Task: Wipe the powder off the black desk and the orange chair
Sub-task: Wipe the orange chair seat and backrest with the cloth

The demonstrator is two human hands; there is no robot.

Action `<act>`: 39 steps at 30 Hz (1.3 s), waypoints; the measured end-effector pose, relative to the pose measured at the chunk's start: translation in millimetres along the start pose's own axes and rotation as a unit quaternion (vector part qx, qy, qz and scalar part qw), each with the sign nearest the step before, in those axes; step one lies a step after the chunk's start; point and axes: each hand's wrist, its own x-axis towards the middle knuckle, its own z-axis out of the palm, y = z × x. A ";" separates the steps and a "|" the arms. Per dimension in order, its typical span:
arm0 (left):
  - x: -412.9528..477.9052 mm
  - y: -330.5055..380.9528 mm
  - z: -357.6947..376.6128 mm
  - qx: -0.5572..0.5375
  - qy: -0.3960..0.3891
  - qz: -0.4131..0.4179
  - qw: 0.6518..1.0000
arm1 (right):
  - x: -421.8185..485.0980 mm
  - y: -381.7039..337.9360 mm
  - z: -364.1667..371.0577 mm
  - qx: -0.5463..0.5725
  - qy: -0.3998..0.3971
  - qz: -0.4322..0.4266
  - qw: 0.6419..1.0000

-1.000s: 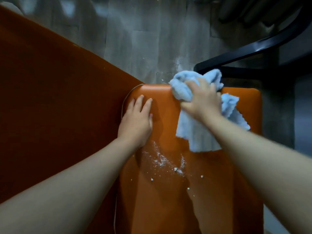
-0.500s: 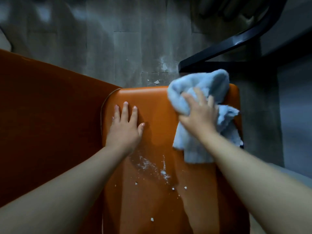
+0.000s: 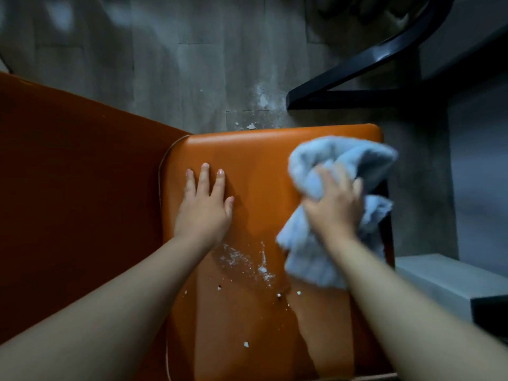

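The orange chair seat (image 3: 255,155) fills the middle of the head view, with its backrest (image 3: 77,188) to the left. White powder (image 3: 247,261) and small crumbs lie on the seat between my forearms. My left hand (image 3: 204,207) rests flat on the seat with straight fingers. My right hand (image 3: 334,204) grips a bunched light blue cloth (image 3: 338,160) against the seat's right side, blurred by motion. The black desk top is not visible.
A black curved frame (image 3: 365,70) stands on the grey floor (image 3: 192,64) beyond the seat's far right corner. Powder (image 3: 264,100) is scattered on the floor near it. A pale grey block (image 3: 434,281) lies at the right.
My right hand has carried the cloth to the right across the seat's far part. The left hand stays flat on the seat. The camera has tilted, showing more floor.
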 end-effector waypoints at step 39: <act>-34.8 -85.6 7.6 -0.477 0.095 -0.162 0.859 | -51.5 -133.8 32.4 -0.098 -0.177 -0.350 0.914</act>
